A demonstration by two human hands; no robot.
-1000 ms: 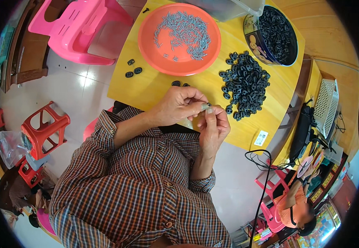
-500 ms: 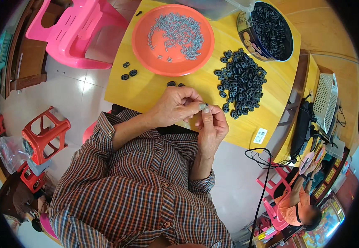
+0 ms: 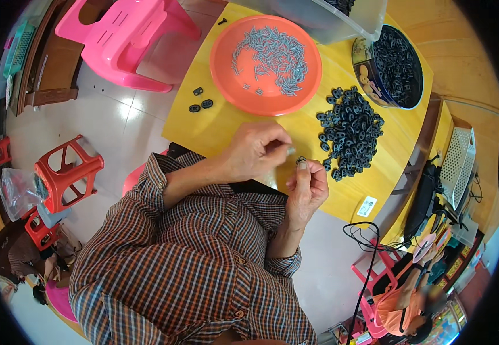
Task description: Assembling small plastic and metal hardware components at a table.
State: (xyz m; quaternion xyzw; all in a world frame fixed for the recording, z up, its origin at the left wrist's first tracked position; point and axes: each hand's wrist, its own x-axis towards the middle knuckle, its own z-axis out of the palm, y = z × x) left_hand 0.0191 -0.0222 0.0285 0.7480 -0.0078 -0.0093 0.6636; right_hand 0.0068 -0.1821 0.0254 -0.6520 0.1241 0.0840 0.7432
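Observation:
My left hand (image 3: 255, 150) pinches a small grey metal pin (image 3: 290, 150) between thumb and fingertips above the yellow table (image 3: 215, 123). Just to its right, my right hand (image 3: 308, 188) holds a small black plastic piece (image 3: 302, 163) upright at its fingertips. The two hands are a short gap apart. An orange plate (image 3: 229, 86) with several grey pins lies farther back. A pile of black plastic pieces (image 3: 350, 131) sits to the right of my hands.
A round dark tin (image 3: 364, 69) full of black pieces stands at the back right, next to a clear plastic box (image 3: 318, 14). Three loose black pieces (image 3: 200, 101) lie near the table's left edge. A pink chair (image 3: 120, 40) and red stools (image 3: 65, 172) stand on the floor at left.
My hands, which were together with pin and piece touching, have drawn slightly apart. The view has shifted, so the table sits lower in the picture.

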